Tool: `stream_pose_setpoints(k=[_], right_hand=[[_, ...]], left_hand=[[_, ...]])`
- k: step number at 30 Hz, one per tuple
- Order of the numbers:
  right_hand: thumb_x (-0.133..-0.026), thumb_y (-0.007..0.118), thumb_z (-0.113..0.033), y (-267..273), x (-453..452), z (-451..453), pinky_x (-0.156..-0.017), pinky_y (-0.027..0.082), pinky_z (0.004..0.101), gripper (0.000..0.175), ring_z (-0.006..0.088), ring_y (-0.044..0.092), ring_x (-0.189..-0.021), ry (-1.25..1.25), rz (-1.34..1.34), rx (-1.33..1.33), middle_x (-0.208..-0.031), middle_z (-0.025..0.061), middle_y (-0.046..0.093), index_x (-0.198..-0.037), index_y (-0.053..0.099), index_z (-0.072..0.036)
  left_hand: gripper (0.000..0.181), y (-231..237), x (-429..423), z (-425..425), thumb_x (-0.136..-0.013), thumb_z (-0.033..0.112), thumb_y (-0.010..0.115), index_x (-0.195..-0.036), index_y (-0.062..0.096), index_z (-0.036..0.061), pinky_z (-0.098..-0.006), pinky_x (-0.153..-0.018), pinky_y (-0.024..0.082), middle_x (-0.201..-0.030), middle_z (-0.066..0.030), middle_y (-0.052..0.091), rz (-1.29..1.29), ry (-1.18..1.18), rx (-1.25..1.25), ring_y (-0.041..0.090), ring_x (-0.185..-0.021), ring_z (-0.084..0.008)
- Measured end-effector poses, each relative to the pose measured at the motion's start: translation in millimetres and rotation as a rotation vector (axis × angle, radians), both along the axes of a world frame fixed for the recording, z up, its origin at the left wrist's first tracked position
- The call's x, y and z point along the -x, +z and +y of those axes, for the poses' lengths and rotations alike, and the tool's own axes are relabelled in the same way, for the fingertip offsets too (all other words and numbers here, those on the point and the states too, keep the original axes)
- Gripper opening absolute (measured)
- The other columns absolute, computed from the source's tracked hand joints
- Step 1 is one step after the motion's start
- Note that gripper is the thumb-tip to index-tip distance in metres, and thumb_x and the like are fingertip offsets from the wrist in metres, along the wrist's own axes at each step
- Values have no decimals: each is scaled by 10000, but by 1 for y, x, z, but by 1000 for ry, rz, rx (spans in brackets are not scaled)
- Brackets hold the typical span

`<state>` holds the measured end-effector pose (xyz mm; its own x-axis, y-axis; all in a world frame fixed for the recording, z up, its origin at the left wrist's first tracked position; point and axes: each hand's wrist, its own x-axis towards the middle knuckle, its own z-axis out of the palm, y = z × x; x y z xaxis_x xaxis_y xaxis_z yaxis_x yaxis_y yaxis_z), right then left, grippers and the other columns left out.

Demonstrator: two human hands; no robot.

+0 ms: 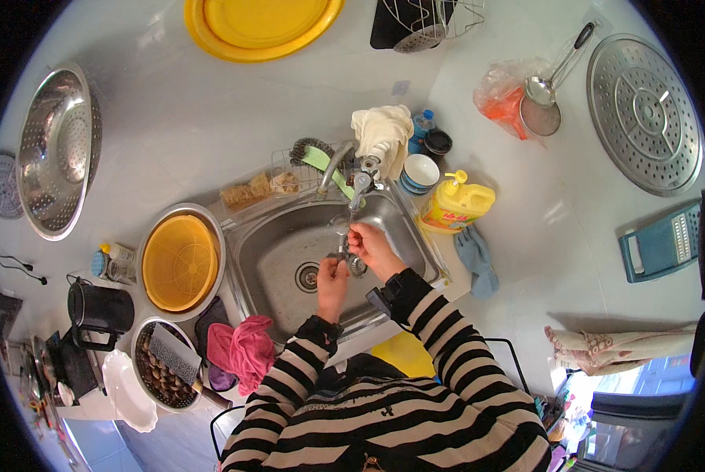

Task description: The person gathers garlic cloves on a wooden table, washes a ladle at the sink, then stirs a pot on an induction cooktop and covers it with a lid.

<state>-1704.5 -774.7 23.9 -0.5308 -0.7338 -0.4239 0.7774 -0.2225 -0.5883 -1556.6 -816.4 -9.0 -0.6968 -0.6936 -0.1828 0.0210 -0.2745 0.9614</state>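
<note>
Both hands are over a stainless steel sink, below the tap. My left hand grips a slim metal utensil, apparently a spoon, that points up toward the tap. My right hand is beside it with fingers curled, close under the spout; whether it holds anything is hidden. A round metal piece, perhaps a strainer or scourer, shows between the hands. A drain lies left of them in the basin.
Yellow detergent bottle, stacked bowls and a blue glove stand or lie right. Left are an orange basket in a steel basin, a pink cloth, and a cleaver across a colander of brown rounded items. Sponges lie behind.
</note>
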Motion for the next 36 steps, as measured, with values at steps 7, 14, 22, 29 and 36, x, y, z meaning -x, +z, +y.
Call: stream_pose_setpoints(k=[7, 14, 22, 29, 36], right_hand=[[-898, 556, -111, 12, -10, -4, -471, 313, 261, 183, 125, 411, -577, -58, 29, 24, -675, 21, 451, -741, 472, -71], [-894, 566, -136, 6, -4, -5, -455, 310, 266, 185, 117, 402, -530, -94, -14, -63, -638, 8, 447, -739, 479, -85], [-878, 631, -171, 34, 19, 11, -483, 424, 255, 148, 106, 561, -642, 49, 513, -399, -732, 38, 591, -919, 607, -30], [-832, 660, -86, 53, 52, 20, -675, 477, 272, 221, 195, 611, -796, -198, 1441, -473, -907, 100, 621, -1037, 622, -14], [-798, 665, -37, 128, 36, 20, -858, 463, 357, 319, 275, 531, -1065, -310, 1900, -454, -1219, 111, 523, -1111, 606, -51]], left_hand=[[91, 18, 8, 5, -946, 121, 542, -947, 491, 45, -217, -514, 358, -725, 7, 530, 1, 29, -100, 452, -593, -56], [139, 19, 7, 6, -955, 175, 537, -957, 452, 66, -234, -469, 364, -739, 3, 506, 0, -5, -50, 429, -568, -59], [216, 52, -19, -6, -1004, 252, 472, -1058, 497, 44, -239, -491, 348, -776, 9, 495, -41, -157, -261, 400, -611, -66], [321, 60, -19, -21, -1019, 304, 422, -1107, 535, 17, -227, -462, 309, -777, 9, 511, 58, -241, -693, 373, -572, -72], [325, 59, -8, -24, -1027, 286, 390, -1112, 532, 6, -224, -443, 295, -750, -3, 495, 137, -372, -945, 343, -528, -79]])
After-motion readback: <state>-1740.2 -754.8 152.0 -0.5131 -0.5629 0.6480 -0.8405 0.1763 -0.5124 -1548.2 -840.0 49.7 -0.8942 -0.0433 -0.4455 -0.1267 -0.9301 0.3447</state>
